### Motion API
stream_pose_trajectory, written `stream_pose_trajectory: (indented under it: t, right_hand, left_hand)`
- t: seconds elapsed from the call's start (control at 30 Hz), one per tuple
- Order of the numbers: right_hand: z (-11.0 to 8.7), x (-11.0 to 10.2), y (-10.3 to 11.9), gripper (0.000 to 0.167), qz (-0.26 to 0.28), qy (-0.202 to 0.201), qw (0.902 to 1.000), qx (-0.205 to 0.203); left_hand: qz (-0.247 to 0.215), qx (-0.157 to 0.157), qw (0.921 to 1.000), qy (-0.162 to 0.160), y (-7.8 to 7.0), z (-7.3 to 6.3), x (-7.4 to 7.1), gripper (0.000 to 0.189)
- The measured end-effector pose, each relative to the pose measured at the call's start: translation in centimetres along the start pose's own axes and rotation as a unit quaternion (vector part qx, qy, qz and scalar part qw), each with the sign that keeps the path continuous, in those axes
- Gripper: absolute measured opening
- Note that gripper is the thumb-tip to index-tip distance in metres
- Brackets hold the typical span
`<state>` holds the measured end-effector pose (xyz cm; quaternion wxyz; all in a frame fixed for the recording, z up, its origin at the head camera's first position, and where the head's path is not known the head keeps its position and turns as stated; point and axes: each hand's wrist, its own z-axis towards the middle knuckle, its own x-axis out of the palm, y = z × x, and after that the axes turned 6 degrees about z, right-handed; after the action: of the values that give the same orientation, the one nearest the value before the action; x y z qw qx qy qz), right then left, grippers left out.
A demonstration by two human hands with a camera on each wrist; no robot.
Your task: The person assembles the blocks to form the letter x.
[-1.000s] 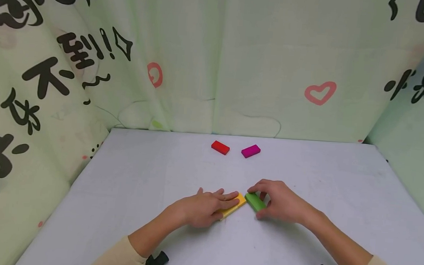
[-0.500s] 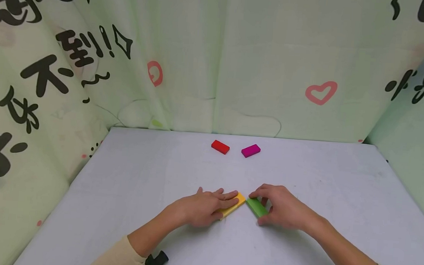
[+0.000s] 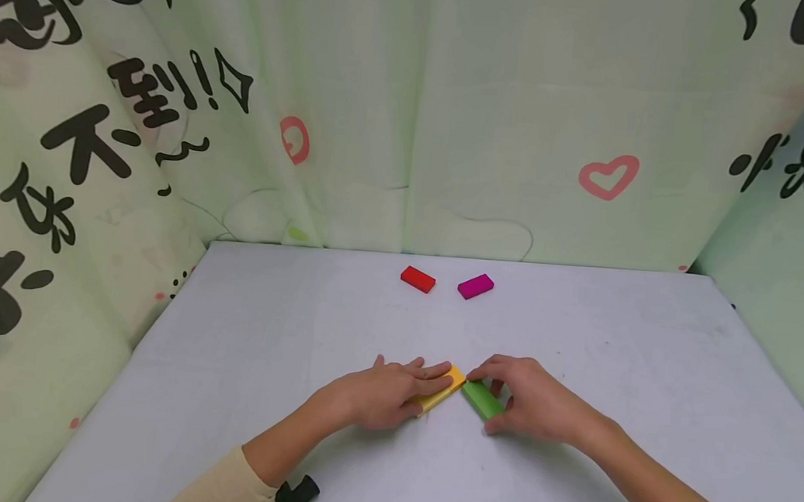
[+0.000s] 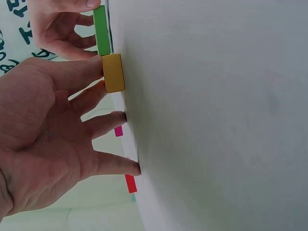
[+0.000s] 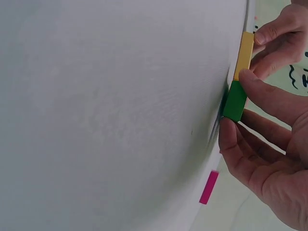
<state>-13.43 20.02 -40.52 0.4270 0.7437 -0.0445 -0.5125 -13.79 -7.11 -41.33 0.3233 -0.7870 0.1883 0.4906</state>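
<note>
My left hand (image 3: 392,394) lies with spread, straight fingers over a yellow block (image 3: 458,375) on the table. In the left wrist view its thumb and index finger touch that yellow block (image 4: 113,73), while the other fingertips meet the tabletop. My right hand (image 3: 535,400) pinches a green block (image 3: 482,401) between thumb and fingers, one at each end. The green block stands at an angle to the yellow one, their far corners close together or touching. From the right wrist the green block (image 5: 235,101) appears directly beside the yellow block (image 5: 244,55).
A red block (image 3: 418,279) and a magenta block (image 3: 476,286) lie apart near the back of the white table (image 3: 265,311). Printed curtains (image 3: 509,118) hang behind and at both sides.
The right hand has drawn the green block slightly toward me, then shifted it a little left to the yellow block's corner. My left hand and the yellow block have stayed put.
</note>
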Motion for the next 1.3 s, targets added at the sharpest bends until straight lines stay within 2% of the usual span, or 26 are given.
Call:
stream_pose_trajectory:
  t: [0.4,0.6,1.1,1.3]
  right_hand:
    - [-0.1,0.8,0.2,0.059,0.020,-0.003,0.9998,0.002]
    - [-0.1,1.0,0.5,0.056,0.013,-0.003,0.9999,-0.004]
    - [0.0,1.3,0.9,0.057,0.013,-0.005,0.9998,0.013]
    - [0.2,1.5,0.7,0.056,-0.001,-0.008,1.0000,0.001]
  left_hand:
    - [0.001,0.002,1.0000,-0.002,0.1,0.0,0.1,0.060]
    - [0.003,0.002,1.0000,-0.004,0.2,0.1,0.1,0.061]
    - [0.001,0.004,1.0000,-0.007,0.2,0.1,0.0,0.061]
    - [-0.003,0.002,1.0000,-0.003,0.1,0.1,0.1,0.060]
